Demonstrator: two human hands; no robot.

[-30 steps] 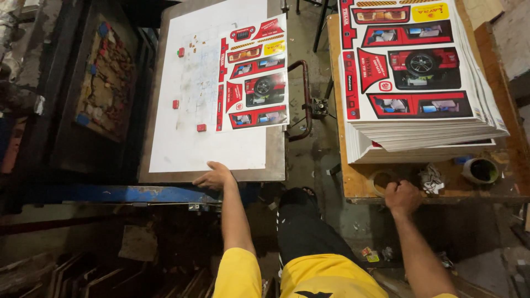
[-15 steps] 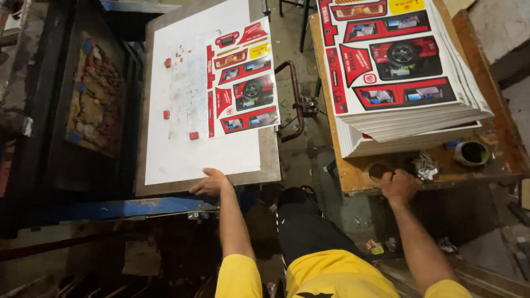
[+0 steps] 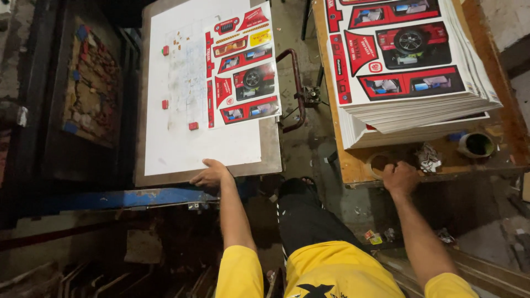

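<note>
At the far left, a dark die board [image 3: 88,88] set with coloured blocks is seen standing in a black frame. At 3 o'clock of it lies a grey platen [image 3: 273,160] covered by a white sheet [image 3: 171,143], on which three small red blocks [image 3: 165,50] are fixed along the left part. A printed card [image 3: 243,66], red with vehicle pictures, is laid over the sheet's right half, tilted slightly clockwise. The left hand [image 3: 210,175] is rested at 6 o'clock of the sheet, fingers loosely spread and flat on the sheet's near edge, nothing pinched. A blue bar [image 3: 121,197] runs just below the platen. At 3 o'clock of the platen, a curved red handle [image 3: 295,88] is seen. Further right, a stack [image 3: 408,60] of like cards is piled on a wooden table [image 3: 359,171]. The right hand [image 3: 401,177] is curled at the table's near edge, at 6 o'clock of the stack; whether anything is gripped cannot be told. A small dark cup [image 3: 476,144] stands at 2 o'clock of that hand.
</note>
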